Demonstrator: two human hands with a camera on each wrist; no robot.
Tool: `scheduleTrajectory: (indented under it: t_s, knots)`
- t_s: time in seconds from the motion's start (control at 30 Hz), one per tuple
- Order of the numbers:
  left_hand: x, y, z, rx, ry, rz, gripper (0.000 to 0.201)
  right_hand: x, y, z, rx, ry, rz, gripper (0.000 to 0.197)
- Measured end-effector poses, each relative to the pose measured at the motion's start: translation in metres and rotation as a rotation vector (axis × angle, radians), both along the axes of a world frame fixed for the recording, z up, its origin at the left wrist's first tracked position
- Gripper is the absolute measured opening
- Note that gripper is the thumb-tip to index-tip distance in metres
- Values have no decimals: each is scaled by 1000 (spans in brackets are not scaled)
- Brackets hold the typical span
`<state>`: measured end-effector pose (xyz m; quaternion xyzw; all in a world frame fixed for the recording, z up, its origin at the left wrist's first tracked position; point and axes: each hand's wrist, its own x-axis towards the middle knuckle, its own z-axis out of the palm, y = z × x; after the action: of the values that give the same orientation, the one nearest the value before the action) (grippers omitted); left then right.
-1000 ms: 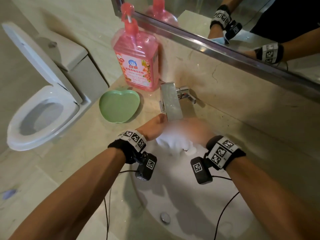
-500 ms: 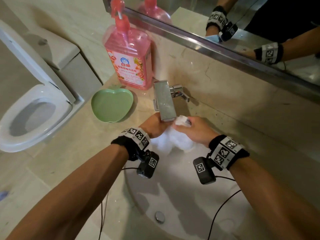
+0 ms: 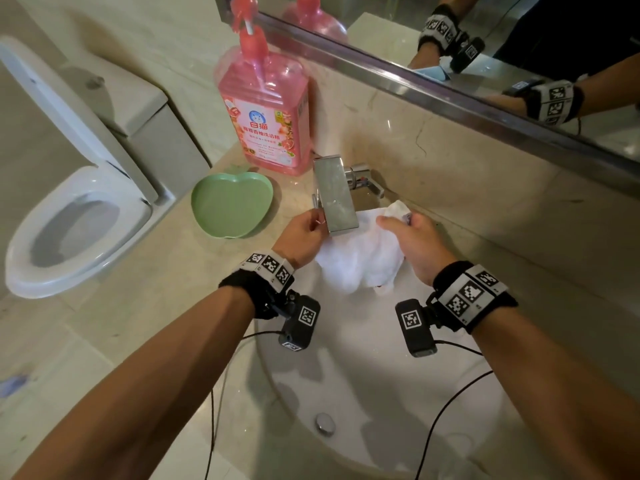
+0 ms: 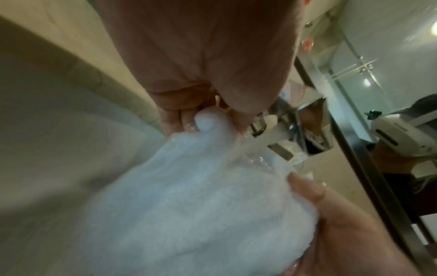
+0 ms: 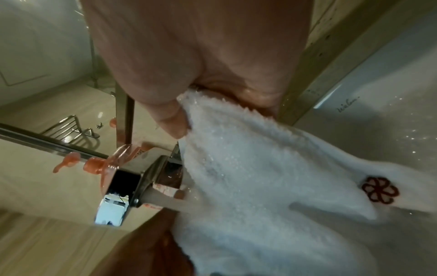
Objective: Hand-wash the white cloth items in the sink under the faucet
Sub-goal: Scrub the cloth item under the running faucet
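Note:
A wet white cloth hangs spread between my two hands under the chrome faucet, above the white sink. My left hand pinches its left edge beside the spout; the left wrist view shows a bunched cloth corner held by curled fingers. My right hand grips the cloth's upper right corner, thumb on top. In the right wrist view water runs from the faucet onto the cloth, which bears a dark red flower emblem.
A pink dish-soap pump bottle and a green apple-shaped dish stand on the marble counter left of the faucet. A toilet with raised lid lies further left. The mirror runs along the back wall. The drain plug sits low in the basin.
Both hands have drawn apart, stretching the cloth wider beneath the spout. The right hand has lifted its corner up towards the faucet's right side.

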<state>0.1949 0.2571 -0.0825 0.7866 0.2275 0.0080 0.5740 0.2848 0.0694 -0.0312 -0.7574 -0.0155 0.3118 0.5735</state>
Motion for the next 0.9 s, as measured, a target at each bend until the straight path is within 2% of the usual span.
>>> scheduleTrajectory:
  t_s: [0.07,0.27,0.4,0.57,0.67,0.73,0.8,0.9]
  knots:
    - [-7,6,8,7,-14,56,21,-4,0,-1,-37,-15,25,28]
    - [-39,22,36,138,-37,61,19,-22,12,-4,-127,-91,110,21]
    - [-56,30,58,185,-46,93,19,-28,12,-5,-214,-203,198,21]
    - [-65,38,77,223,-51,113,24,-27,-3,2,-324,-359,210,31]
    - [-64,38,76,214,-18,139,25,-23,-16,8,-455,-401,349,25]
    - [-60,33,72,190,-4,135,22,-22,-23,9,-490,-391,428,30]
    - [-54,26,64,178,23,97,22,-20,-28,8,-492,-370,372,41]
    - [-41,12,50,184,90,8,22,-15,-29,5,-248,-191,140,32]
